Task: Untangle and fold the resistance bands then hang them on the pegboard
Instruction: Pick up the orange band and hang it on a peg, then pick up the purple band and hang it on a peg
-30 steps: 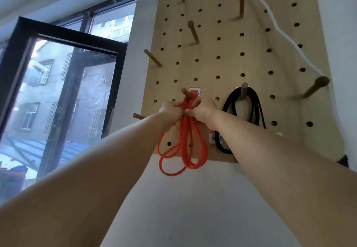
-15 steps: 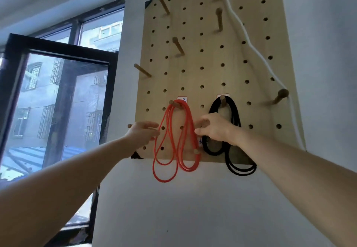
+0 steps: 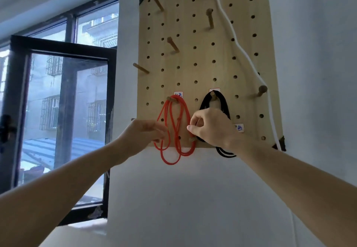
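The wooden pegboard [image 3: 195, 53] hangs on a white wall. A red resistance band [image 3: 183, 109] hangs in several loose loops from a peg [image 3: 170, 98] at the lower left of the board. To its right a black resistance band [image 3: 225, 103] hangs from another peg [image 3: 213, 94], with its middle hidden behind my right hand. My left hand [image 3: 143, 132] reaches in with straight fingers and touches the red band's left strands. My right hand [image 3: 210, 128] has thumb and forefinger pinched together at the red band's right strand.
A white cord [image 3: 241, 51] runs down the board's right side past a peg [image 3: 262, 88]. Several bare pegs stick out of the upper board. A black-framed window [image 3: 63, 111] stands open to the left of the wall.
Both hands have let go of the red band's top at the peg and moved down to its hanging strands. The view has pulled back from the board.
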Action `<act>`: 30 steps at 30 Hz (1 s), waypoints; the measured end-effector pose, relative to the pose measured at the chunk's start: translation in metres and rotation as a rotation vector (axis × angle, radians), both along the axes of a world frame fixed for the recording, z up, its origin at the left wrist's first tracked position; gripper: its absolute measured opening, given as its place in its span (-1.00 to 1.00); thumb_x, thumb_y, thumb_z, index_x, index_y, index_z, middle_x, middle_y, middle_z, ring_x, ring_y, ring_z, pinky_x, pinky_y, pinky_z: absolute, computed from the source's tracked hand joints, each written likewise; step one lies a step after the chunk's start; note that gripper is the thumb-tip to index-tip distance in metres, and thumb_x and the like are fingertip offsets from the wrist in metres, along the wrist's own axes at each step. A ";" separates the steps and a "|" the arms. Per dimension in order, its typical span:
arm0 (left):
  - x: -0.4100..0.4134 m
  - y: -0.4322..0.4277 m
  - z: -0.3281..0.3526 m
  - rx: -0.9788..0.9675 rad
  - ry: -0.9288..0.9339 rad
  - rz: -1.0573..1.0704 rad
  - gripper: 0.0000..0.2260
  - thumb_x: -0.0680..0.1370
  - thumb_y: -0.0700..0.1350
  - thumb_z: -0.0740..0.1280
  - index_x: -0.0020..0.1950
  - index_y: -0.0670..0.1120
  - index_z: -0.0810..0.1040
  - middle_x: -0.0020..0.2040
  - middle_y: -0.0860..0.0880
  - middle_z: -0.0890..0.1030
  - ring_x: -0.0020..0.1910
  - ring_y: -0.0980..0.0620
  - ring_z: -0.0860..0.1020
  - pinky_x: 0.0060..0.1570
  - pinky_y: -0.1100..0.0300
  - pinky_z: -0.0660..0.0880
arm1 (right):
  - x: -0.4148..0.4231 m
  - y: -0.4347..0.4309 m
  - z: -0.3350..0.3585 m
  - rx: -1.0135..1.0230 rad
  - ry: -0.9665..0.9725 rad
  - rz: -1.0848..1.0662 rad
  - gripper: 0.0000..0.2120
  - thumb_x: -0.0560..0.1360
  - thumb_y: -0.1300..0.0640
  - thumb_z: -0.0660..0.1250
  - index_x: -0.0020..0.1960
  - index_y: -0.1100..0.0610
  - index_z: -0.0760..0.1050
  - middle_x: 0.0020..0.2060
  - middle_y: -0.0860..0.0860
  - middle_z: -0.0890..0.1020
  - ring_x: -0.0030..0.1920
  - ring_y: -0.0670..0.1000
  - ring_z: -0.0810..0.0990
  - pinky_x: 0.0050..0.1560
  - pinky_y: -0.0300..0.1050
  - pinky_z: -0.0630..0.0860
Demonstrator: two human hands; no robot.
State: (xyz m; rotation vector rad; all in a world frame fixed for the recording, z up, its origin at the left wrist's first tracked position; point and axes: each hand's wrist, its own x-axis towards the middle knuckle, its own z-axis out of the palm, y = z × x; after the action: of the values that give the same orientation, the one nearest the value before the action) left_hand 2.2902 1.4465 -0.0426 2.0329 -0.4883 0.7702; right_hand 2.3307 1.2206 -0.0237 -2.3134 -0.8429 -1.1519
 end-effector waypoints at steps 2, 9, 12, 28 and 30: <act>-0.014 -0.002 -0.020 0.046 -0.022 -0.009 -0.85 0.56 -0.33 0.38 -0.03 -0.12 0.71 -0.18 -0.05 0.70 -0.19 0.09 0.68 -0.13 0.30 0.60 | -0.016 -0.002 -0.023 0.010 0.050 0.047 -0.87 0.54 -0.01 0.44 -0.05 0.05 0.63 -0.31 -0.13 0.63 -0.32 -0.13 0.61 -0.25 -0.22 0.54; -0.041 0.021 -0.121 0.251 0.088 0.063 -0.83 0.54 -0.22 0.45 0.03 0.04 0.71 -0.16 0.04 0.74 -0.10 0.06 0.71 0.09 0.01 0.64 | -0.049 -0.010 -0.141 -0.033 0.308 0.190 -0.83 0.51 0.02 0.46 0.07 0.04 0.65 -0.17 -0.12 0.67 -0.16 -0.13 0.65 -0.07 -0.13 0.63; -0.056 0.027 -0.171 0.214 0.166 0.051 -0.82 0.54 -0.23 0.45 0.02 0.05 0.70 -0.16 0.03 0.74 -0.09 0.03 0.72 0.07 0.05 0.64 | -0.057 -0.013 -0.197 -0.026 0.401 0.199 -0.81 0.50 0.00 0.47 0.09 0.02 0.66 -0.13 -0.13 0.68 -0.11 -0.13 0.65 -0.01 -0.14 0.61; -0.140 0.045 -0.514 0.145 0.885 0.114 -0.89 0.55 -0.15 0.45 0.03 0.01 0.72 -0.10 0.07 0.74 -0.08 0.12 0.69 0.03 0.13 0.63 | -0.074 0.004 -0.512 -0.536 1.150 0.129 -0.79 0.48 0.03 0.44 0.11 0.01 0.64 -0.12 -0.08 0.64 -0.09 -0.05 0.63 0.03 -0.12 0.59; -0.147 0.045 -0.548 0.076 0.955 0.155 -0.88 0.55 -0.19 0.43 0.01 -0.02 0.73 -0.14 0.02 0.74 -0.10 0.07 0.69 0.01 0.09 0.63 | -0.072 0.007 -0.532 -0.623 1.165 0.123 -0.77 0.49 0.02 0.42 0.14 -0.02 0.62 -0.11 -0.09 0.63 -0.06 -0.02 0.62 -0.02 -0.14 0.54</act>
State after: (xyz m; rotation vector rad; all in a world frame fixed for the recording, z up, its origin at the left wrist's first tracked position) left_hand 2.1427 1.4910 -0.5902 2.2424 0.1952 -0.1890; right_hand 2.2587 1.2274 -0.5557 -2.7090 -0.8581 0.6547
